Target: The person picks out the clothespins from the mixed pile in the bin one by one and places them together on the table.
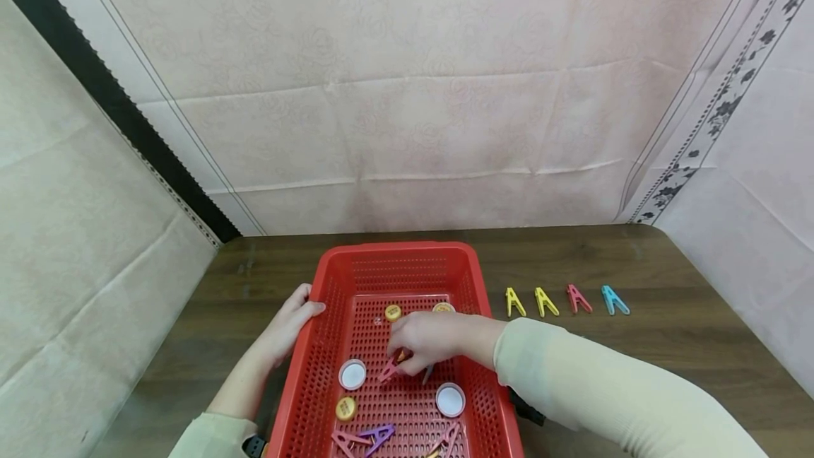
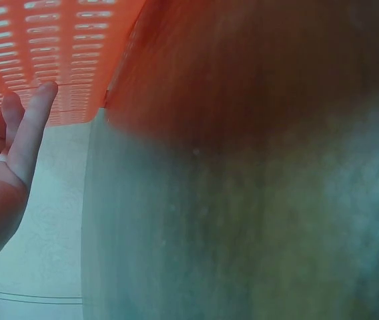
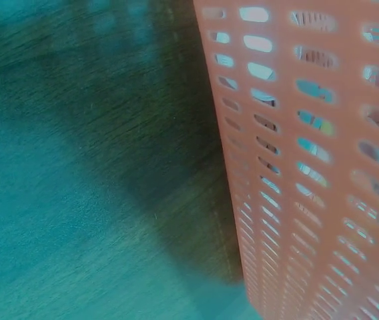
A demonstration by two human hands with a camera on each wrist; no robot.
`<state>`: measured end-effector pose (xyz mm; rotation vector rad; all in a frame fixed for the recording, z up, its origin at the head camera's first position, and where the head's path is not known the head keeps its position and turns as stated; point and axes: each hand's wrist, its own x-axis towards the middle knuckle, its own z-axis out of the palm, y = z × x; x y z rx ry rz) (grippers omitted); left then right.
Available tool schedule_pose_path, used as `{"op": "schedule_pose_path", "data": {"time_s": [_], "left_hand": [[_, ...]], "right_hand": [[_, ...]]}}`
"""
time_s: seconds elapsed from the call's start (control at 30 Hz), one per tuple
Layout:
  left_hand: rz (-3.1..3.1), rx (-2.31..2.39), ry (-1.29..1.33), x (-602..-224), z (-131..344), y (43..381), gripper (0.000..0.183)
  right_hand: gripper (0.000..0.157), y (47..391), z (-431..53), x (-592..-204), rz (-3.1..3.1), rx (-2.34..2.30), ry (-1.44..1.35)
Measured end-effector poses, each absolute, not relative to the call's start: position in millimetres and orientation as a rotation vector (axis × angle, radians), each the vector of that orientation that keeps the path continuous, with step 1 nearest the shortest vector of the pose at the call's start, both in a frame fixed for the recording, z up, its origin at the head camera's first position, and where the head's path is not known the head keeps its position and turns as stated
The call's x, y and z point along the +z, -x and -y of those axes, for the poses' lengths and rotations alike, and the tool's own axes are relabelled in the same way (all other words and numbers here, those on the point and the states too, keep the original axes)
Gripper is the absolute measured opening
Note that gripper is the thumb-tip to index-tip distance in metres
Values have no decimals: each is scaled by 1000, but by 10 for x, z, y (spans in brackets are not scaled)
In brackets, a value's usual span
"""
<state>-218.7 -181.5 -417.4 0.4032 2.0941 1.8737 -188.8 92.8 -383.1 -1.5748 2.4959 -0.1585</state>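
A red plastic basket (image 1: 407, 249) with slotted walls stands on the wooden table. My left hand (image 1: 289, 324) grips its left rim, thumb over the edge and fingers along the outer wall; the left wrist view shows those fingers against the slots. Inside the basket, my right hand (image 1: 422, 341) pinches a pink clothespin (image 1: 387, 372) with its fingertips pointing down. Part of that clothespin is hidden by the hand. Around it lie white round lids (image 1: 352, 374), yellow caps (image 1: 346, 408), a purple clothespin (image 1: 379, 437) and more pink ones (image 1: 346, 442).
To the right of the basket, a row of clothespins lies on the table (image 1: 572, 253): two yellow (image 1: 545, 302), a pinkish-red one (image 1: 578, 299) and a blue one (image 1: 615, 300). Pale cloth walls (image 1: 432, 126) enclose the back and both sides.
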Motion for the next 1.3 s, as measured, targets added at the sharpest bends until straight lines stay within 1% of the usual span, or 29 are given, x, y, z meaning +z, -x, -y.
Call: {"op": "schedule_pose_path", "data": {"time_s": [0.5,0.77,1.03,1.3], "left_hand": [[-2106,1869,-398,-4156,1802,2190,23],[-2109,1863,-404,-4150,1795,2212,24],[-2116,1865,-387,-4155,1800,2211,24],[-2102,1873,-394,-4175,1813,2207,24]], "right_hand": [[18,1948,-956,-3863,-2501,-281,1635],[18,1913,-991,-3720,-2539,-340,1539],[16,1829,-1051,-3573,-2562,-480,1608],[17,1765,-1175,-3558,-2722,-541,1597]]}}
